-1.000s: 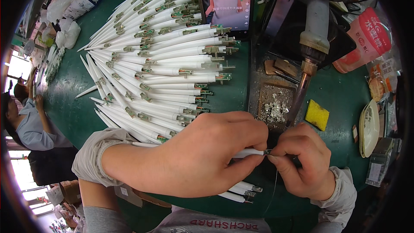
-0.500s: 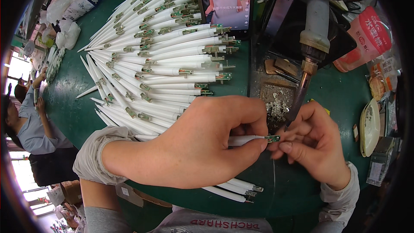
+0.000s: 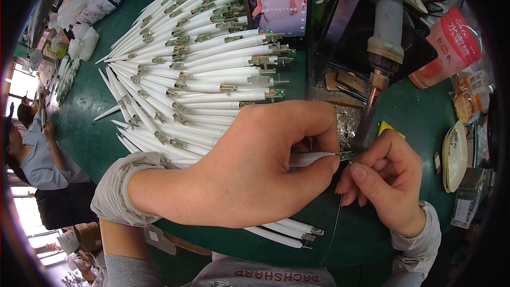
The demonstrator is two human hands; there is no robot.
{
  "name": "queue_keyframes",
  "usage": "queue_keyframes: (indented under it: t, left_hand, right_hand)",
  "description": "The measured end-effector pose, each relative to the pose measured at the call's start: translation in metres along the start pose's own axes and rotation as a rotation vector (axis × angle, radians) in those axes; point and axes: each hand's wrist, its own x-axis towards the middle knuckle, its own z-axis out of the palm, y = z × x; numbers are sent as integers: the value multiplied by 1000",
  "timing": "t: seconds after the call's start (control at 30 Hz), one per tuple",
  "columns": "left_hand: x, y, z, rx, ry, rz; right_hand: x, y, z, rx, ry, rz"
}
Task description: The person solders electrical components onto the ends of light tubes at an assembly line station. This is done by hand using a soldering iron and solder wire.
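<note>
My left hand (image 3: 260, 165) is closed around a white pen-shaped stick (image 3: 305, 159), its end pointing right. A small green circuit board (image 3: 346, 155) sits at that end, right under the tip of a mounted soldering iron (image 3: 385, 42) that slants down from above. Close beside the board, my right hand (image 3: 390, 180) pinches with thumb and forefinger a thin wire (image 3: 337, 218), which trails down toward the table's near edge. Its other fingers are curled. My left fingers hide most of the stick.
Many similar white sticks (image 3: 202, 98) lie fanned out on the green table, with several more (image 3: 287, 231) below my left hand. Behind stand a phone (image 3: 280, 10) and metal scraps (image 3: 348, 119). At right are a pink pouch (image 3: 446, 48) and pale dishes (image 3: 455, 157). Another person (image 3: 48, 154) works far left.
My left hand has shifted slightly right and up, bringing the circuit board to the iron's tip. My right hand has drawn its fingers into a tighter pinch beside it.
</note>
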Motion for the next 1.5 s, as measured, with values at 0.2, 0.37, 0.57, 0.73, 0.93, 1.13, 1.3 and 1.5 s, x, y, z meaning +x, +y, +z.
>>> queue_keyframes:
  t: [0.2, 0.37, 0.57, 0.73, 0.93, 1.13, 1.3, 1.5]
  left_hand:
    - [2, -2, -1, -4, -6, 17]
    - [0, 0, -1, 47, -3, 50]
    - [-1, 0, -1, -12, -12, 22]
    - [0, 2, -2, -23, -15, -43]
    - [1, 1, 0, -117, -11, -68]
    - [0, 2, -1, -167, -1, -95]
    - [1, 1, -2, -190, 7, -206]
    - [-1, -1, 3, -45, 14, -122]
  right_hand:
    - [5, 0, -3, 87, -7, 85]
    - [4, 1, -2, 121, 0, 70]
    - [3, 2, -3, 113, -5, 54]
    - [4, 4, -2, 105, -24, 27]
    - [4, 5, -2, 91, -21, -4]
    - [5, 6, -1, 102, -18, -15]
    - [5, 12, -5, 142, -50, 15]
    - [6, 13, -8, 122, -63, 49]
